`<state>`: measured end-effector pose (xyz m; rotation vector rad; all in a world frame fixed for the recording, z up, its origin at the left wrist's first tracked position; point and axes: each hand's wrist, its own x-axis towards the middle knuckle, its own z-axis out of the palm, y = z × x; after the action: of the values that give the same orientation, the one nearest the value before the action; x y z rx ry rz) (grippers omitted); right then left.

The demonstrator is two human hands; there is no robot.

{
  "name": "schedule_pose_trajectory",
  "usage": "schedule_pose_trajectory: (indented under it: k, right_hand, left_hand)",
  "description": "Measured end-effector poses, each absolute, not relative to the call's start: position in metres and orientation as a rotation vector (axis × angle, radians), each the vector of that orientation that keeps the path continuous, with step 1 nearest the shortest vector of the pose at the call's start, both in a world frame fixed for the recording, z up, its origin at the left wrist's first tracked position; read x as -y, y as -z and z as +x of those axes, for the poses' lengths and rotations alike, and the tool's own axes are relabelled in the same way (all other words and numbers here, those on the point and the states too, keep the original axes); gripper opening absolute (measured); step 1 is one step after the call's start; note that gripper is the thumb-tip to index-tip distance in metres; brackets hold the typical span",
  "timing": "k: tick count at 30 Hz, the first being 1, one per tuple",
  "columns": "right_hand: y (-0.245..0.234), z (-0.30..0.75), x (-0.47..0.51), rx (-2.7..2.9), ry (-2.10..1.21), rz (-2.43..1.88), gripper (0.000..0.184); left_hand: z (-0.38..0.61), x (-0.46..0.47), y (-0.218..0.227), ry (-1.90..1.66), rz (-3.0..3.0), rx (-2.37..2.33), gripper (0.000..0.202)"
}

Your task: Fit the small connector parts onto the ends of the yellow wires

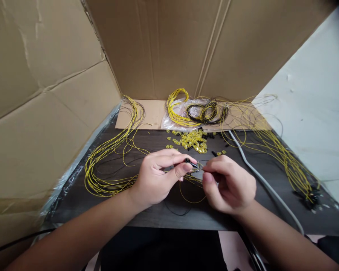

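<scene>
Between thumb and forefinger, my left hand (157,177) pinches a small black cylindrical connector (191,162), its round end facing up and left. My right hand (231,182) is closed just to the right, its thumb and forefinger pinching a thin wire (201,167) close to the connector. Whether the wire goes into the connector, I cannot tell. Below and behind my hands, a bundle of yellow and black wires (101,184) runs off to the left. One thin yellow wire (192,202) loops down under the hands.
Small yellow clear pieces (193,140) lie heaped beyond my hands, with black parts (211,134) beside them. Coiled yellow wires (172,113) and black wires (205,114) rest at the back. Wires with black ends (307,195) lie right, past a grey cable (260,180). Cardboard walls (164,49) enclose the dark table.
</scene>
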<state>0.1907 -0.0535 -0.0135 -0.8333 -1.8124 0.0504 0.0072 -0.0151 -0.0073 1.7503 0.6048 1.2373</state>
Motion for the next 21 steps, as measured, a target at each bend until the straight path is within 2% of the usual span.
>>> schedule_pose_trajectory:
  k: [10, 14, 16, 19, 21]
  right_hand:
    - [0.019, 0.189, 0.051, 1.863, 0.045, -0.882, 0.022]
    - [0.004, 0.195, 0.052, 1.842, 0.100, -0.856, 0.030]
    - [-0.015, 0.197, 0.063, 1.854, 0.008, -0.862, 0.037]
    - [-0.043, 0.199, 0.093, 2.037, -0.425, -0.864, 0.040]
    - [-0.053, 0.200, 0.115, 2.077, -0.325, -0.881, 0.032]
  left_hand:
    - [0.010, 0.013, 0.010, -1.262, 1.871, -0.620, 0.013]
    - [0.009, 0.012, 0.009, -1.277, 1.888, -0.649, 0.012]
    - [0.008, 0.010, 0.009, -1.281, 1.889, -0.664, 0.012]
    - [0.009, 0.008, 0.011, -1.295, 1.898, -0.668, 0.010]
    - [0.010, 0.007, 0.013, -1.314, 1.907, -0.657, 0.009]
